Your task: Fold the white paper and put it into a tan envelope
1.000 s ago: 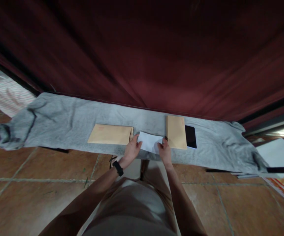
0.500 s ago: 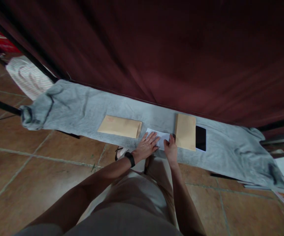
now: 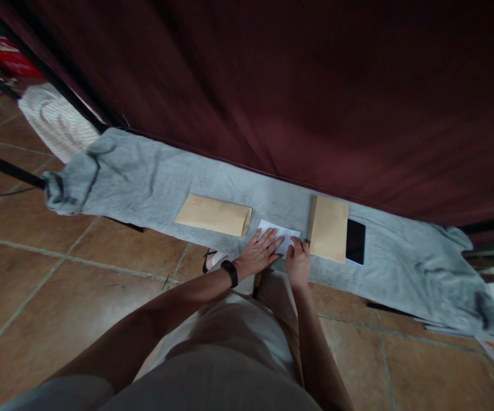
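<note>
On the grey cloth-covered bench (image 3: 144, 182), a long tan paper envelope (image 3: 213, 214) lies leftmost. The left hand (image 3: 260, 253), fingers spread flat, and right hand (image 3: 298, 262), fingers curled down, press the folded white paper sheet (image 3: 281, 236): light, floppy, probably best pinched at an edge. An upright tan envelope (image 3: 328, 236) and a black phone (image 3: 355, 241) lie rightward.

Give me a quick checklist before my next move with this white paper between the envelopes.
1. Left hand flat on the white paper: ok.
2. Right hand at the paper's right side: ok; whether it pinches an edge, cannot tell.
3. Paper lies on the grey cloth, between the left envelope and right envelope: ok.
4. Paper apart from both envelopes: cannot tell, the hands cover its edges.
5. Phone lies beside the right envelope, away from the hands: ok.
</note>
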Demonstrator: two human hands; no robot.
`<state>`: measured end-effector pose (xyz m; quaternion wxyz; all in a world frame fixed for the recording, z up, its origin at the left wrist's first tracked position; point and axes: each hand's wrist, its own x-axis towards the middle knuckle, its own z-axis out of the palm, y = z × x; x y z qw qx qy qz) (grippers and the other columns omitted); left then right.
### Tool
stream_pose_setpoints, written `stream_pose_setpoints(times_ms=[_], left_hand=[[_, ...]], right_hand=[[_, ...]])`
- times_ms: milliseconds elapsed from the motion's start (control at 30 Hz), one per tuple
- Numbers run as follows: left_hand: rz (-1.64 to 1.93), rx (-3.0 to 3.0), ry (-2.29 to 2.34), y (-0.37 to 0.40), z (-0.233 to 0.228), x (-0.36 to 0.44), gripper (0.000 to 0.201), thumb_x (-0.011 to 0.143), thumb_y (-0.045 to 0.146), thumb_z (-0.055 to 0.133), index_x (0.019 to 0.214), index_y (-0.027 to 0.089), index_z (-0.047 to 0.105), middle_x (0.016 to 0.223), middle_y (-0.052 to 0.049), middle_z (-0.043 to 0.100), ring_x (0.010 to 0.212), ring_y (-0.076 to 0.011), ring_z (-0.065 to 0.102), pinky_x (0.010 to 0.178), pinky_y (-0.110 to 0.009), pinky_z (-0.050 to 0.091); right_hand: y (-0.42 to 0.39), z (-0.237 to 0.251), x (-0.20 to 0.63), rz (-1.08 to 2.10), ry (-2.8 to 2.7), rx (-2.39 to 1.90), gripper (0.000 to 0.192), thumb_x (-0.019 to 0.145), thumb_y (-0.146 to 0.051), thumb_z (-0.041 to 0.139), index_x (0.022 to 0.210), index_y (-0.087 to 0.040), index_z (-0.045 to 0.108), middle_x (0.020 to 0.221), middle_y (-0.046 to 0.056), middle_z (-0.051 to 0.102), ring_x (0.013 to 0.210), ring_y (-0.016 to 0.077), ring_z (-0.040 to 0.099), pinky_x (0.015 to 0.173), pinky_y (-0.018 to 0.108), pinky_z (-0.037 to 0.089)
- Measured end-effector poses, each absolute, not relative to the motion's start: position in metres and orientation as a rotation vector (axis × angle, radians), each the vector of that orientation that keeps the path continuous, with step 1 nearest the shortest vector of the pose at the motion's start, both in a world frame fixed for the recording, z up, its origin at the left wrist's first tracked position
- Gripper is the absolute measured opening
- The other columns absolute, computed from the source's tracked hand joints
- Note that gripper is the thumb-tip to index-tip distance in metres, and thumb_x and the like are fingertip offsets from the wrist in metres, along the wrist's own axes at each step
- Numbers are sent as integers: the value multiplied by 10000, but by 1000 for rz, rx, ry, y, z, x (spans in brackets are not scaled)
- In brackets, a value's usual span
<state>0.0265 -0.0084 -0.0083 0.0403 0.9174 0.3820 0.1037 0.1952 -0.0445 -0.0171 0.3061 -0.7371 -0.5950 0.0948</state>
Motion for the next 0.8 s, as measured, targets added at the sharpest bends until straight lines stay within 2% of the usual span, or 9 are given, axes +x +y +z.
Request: stream_pose_setpoints(times_ms=[267,467,567,667,800], left_hand=[[301,2824,1137,-16,-10,13,595,1038,493,474,1556,205,424,1645,-148,361,1546,-283,289,1267,-500,201],[280,2830,1235,-27,-17,2,689,1030,523,465,1563,95,380,1640,-194,349,1554,-292,263,1275,-472,222],[267,2833,1251,-30,-17,2,704,1028,524,464,1558,69,376,1643,-207,335,1554,-303,257,1275,-473,226],[268,2834,1245,-30,-15,2,689,1029,501,474,1547,55,388,1643,-214,329,1554,-311,253,1275,-476,229],[291,2820,1242,-30,-13,2,656,1016,448,522,1536,66,405,1637,-209,345,1553,-307,257,1273,-470,235]], right_hand=[[-41,-21,195,264,-1540,-1902,392,985,-164,388,1273,-164,654,1133,150,613,1046,272,604,960,433,510],[-38,-20,193,235,-1513,-1916,386,995,-164,382,1267,-162,656,1171,156,623,1079,268,611,952,420,512],[-40,-20,192,139,-1549,-1938,385,994,-152,397,1298,-160,633,1245,173,605,1182,277,575,995,437,495],[-41,-19,189,26,-1640,-1925,403,987,-143,419,1344,-167,604,1400,188,551,1318,298,495,1072,495,444],[-38,-21,180,82,-1813,-1851,428,1023,-177,387,1410,-148,568,1506,169,525,1418,275,432,1131,478,408]])
